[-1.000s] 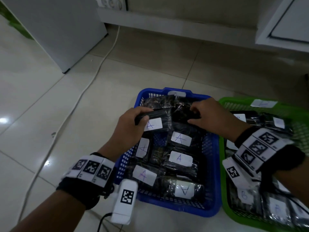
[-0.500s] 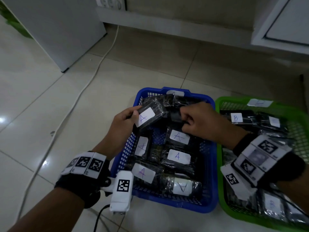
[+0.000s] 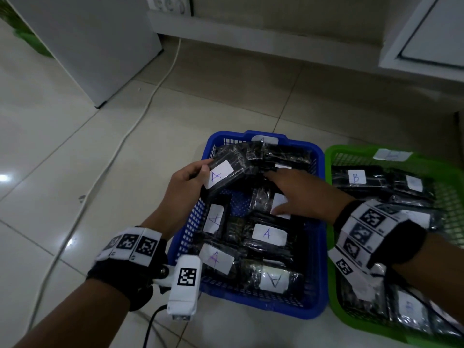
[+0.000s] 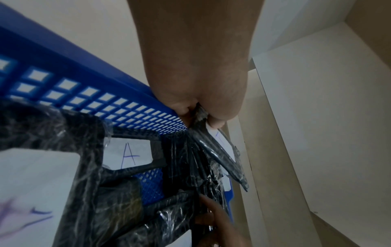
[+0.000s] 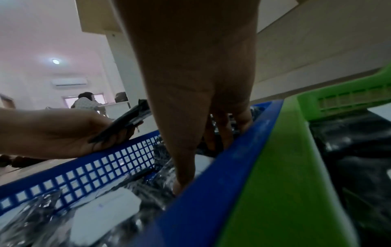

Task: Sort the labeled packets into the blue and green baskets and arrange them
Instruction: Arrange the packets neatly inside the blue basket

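1. My left hand pinches one black plastic-wrapped packet with a white paper label by its end. It is lifted and tilted over the far left part of the blue plastic mesh basket.
2. My right hand lies flat inside the blue basket with straight fingers, pressing on the packets there and holding nothing.
3. To do this step well, I think I should keep the right hand pushing the packets aside to make a gap, then lay the lifted packet down flat with its label facing up.
4. The lifted packet's label says "A". Other labels in the blue basket say "A" too.
5. In the green plastic mesh basket just beside it, one label reads "B". The others there are too blurry to read.
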Motion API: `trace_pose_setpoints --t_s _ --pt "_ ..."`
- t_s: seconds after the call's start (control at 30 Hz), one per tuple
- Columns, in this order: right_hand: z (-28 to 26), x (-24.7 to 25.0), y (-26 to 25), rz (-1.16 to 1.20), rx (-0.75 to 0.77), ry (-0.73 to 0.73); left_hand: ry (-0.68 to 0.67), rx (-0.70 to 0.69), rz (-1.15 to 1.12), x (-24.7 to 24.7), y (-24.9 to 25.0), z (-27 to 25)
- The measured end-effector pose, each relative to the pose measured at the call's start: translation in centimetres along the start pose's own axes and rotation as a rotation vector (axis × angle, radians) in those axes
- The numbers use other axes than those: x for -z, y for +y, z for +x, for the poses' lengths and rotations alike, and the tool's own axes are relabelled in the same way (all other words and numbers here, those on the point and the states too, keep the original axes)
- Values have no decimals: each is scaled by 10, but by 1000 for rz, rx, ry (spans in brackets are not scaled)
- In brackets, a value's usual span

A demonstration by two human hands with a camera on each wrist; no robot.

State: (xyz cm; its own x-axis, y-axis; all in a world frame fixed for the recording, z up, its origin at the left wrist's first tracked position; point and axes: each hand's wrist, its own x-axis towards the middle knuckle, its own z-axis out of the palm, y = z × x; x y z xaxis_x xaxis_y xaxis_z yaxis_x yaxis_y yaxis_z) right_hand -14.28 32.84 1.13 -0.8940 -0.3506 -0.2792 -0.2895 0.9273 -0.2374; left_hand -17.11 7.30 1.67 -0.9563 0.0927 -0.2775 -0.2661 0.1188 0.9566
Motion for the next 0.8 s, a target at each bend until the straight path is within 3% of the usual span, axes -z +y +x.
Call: trace_pose_setpoints --t_s 0.17,0.5,0.8 --pt "2 -5 5 28 -44 19 -19 -12 -5 2 -1 0" --pt "2 1 5 87 38 -29 -22 2 -18 2 1 -5" --pt "6 -1 11 124 -8 -143 12 -21 33 1 -1 -5"
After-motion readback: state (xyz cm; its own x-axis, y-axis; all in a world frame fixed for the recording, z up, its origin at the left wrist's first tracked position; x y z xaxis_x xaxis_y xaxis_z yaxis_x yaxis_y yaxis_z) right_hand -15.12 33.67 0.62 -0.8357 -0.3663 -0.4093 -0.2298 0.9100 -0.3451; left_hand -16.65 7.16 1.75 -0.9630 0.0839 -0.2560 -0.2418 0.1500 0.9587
